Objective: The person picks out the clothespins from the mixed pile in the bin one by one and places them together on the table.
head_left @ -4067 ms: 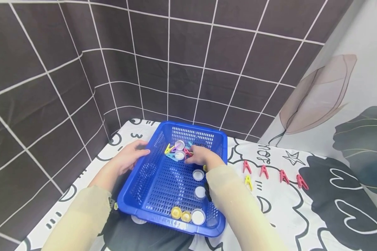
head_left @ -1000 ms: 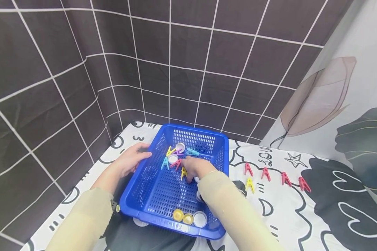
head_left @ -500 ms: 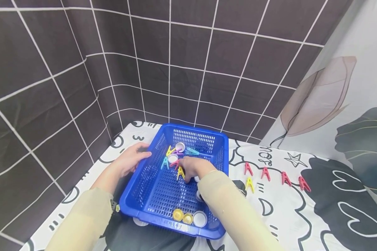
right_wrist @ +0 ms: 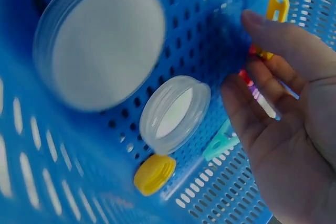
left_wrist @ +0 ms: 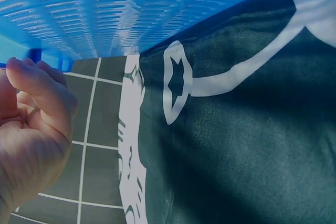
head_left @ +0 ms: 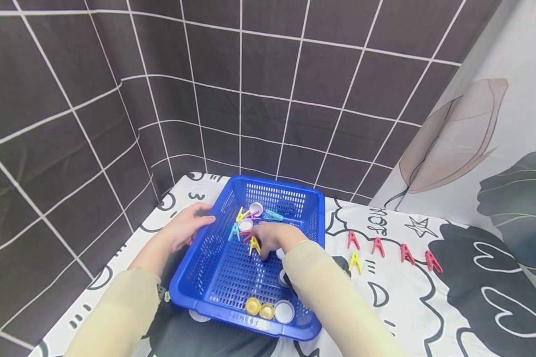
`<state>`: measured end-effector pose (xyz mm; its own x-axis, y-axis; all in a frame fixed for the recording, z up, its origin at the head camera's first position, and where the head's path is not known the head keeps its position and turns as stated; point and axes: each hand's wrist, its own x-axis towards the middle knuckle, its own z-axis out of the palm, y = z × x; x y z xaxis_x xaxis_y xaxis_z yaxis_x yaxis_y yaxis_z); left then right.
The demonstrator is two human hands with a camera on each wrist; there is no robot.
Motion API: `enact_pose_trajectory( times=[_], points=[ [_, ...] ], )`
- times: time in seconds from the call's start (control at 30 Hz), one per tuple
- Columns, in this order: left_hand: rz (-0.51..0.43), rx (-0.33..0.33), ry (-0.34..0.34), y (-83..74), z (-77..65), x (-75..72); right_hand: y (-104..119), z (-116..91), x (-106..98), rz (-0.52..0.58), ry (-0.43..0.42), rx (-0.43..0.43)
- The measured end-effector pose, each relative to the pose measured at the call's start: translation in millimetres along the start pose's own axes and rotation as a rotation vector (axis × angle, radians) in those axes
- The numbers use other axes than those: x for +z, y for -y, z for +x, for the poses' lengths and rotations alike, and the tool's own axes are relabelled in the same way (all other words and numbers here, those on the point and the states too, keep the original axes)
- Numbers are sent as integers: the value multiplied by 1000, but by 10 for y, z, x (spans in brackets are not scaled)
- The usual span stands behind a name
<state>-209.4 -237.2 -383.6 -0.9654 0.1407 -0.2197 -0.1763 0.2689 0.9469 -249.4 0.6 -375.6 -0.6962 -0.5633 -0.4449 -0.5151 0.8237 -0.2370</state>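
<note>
A blue perforated plastic basket (head_left: pixel 192 300) holds clothespins and round lids. My left hand (head_left: pixel 188 225) grips its left rim; in the left wrist view the fingers (left_wrist: pixel 55 95) curl beside the rim. Inside the basket, my right hand (head_left: pixel 274 237) pinches a yellow clothespin (head_left: pixel 254 245) between thumb and fingers. Just beyond it, a red clothespin (head_left: pixel 246 234) is partly hidden by the hand. Close by lie a light-blue clothespin (head_left: pixel 234 231), a purple one (head_left: pixel 252 216), another yellow one (head_left: pixel 242 214), a turquoise one (head_left: pixel 273 215) and two white lids (head_left: pixel 245 226).
Two yellow caps (head_left: pixel 252 306) and a large white lid (head_left: pixel 284 312) sit along the basket's near side. Right of the basket, several red clothespins (head_left: pixel 377 247) form a row on the patterned cloth (head_left: pixel 397 297), with a yellow clothespin (head_left: pixel 355 262) below. A dark tiled-pattern curtain (head_left: pixel 268 114) stands behind.
The right hand has come nearer and spread the clothespin cluster apart, then shifted slightly left with the yellow clothespin. The left hand has stayed at the rim.
</note>
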Motion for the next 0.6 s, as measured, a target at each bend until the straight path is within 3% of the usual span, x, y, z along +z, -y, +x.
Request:
enact_pose_trajectory(
  times=[0.33,0.6],
  points=[
    [15,-1,5,-28,-5,-1,-57,-76,-175,114,-1,-39],
    [-16,-12,14,-29,-13,-6,-175,-205,-468,204,-37,-40]
  ],
)
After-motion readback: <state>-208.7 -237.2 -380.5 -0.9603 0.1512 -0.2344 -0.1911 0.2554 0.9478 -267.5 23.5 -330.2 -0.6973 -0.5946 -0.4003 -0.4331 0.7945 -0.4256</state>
